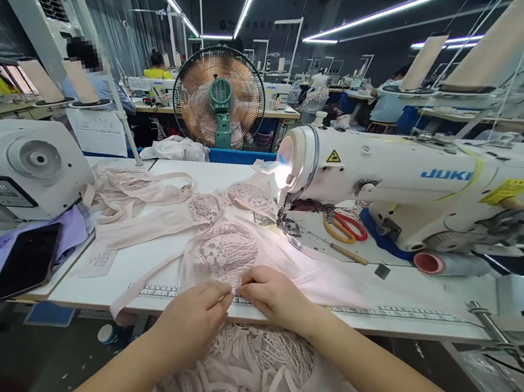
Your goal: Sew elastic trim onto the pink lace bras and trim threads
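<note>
A pale pink lace bra (pixel 226 253) lies spread on the white sewing table, its far side close to the needle of a sewing machine (pixel 335 158) whose lamp is lit. My left hand (pixel 201 311) pinches the bra's near edge, fingers closed. Beside it, my right hand (pixel 267 291) also has its fingertips pressed together on that edge, a small gap from the left. What exactly sits between the fingertips is mostly hidden. Behind it on the table are more bra pieces (pixel 136 189). A heap of similar lace bras (pixel 252 383) rests below the table edge, under my forearms.
Scissors (pixel 341 226) with red and orange handles and a wooden-handled tool (pixel 348 253) lie beside the machine. A phone (pixel 26 260) rests on purple cloth at left, near a second machine (pixel 14 169). A large fan (pixel 219 100) stands behind the table; people sit farther back.
</note>
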The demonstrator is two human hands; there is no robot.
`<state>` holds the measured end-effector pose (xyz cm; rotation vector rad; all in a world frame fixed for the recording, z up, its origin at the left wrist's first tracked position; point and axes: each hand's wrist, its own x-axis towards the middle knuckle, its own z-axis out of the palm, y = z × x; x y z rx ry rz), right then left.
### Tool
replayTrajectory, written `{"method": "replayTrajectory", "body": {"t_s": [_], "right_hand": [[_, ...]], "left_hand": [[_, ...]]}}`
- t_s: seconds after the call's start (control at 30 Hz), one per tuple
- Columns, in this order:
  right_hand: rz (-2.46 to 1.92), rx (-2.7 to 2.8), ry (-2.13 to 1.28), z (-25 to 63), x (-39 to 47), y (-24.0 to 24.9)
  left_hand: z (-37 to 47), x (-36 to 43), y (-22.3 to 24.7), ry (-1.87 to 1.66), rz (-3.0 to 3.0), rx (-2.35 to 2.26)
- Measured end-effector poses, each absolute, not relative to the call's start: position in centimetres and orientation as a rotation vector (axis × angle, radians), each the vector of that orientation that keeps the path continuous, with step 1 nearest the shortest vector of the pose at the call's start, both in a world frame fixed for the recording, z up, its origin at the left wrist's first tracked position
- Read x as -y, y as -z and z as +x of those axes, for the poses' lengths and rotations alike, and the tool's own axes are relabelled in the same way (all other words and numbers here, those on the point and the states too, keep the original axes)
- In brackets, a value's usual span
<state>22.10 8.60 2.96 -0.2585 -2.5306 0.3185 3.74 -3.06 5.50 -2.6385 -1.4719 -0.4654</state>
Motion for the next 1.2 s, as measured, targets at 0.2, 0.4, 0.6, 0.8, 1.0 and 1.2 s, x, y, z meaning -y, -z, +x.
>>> {"method": "replayTrajectory", "body": {"t_s": [0.2, 0.4, 0.6, 0.8, 1.0, 1.2], "right_hand": [[-0.280, 2.510, -0.275, 23.0, -8.0, -2.9], [-0.233, 2.518, -0.281, 23.4, -8.5, -3.0], [-0.144, 2.557, -0.263, 23.4, -9.1, -3.4], [-0.133, 2.633, -0.244, 23.4, -9.5, -3.5], [-0.131, 2.675, -0.133, 23.5, -9.2, -3.6], [-0.134, 2.744, 0.023, 23.5, -9.1, -3.6]], "left_hand": [[3.3, 1.1, -4.4, 0.493, -2.649, 1.429], [3.1, 1.0, -5.1, 0.445, -2.699, 1.437], [3.0, 0.7, -5.8, 0.380, -2.748, 1.410], [2.7, 0.4, -5.6, 0.331, -2.767, 1.351], [2.6, 0.2, -5.4, 0.264, -2.781, 1.301], [2.5, 0.2, -5.2, 0.237, -2.794, 1.283]]}}
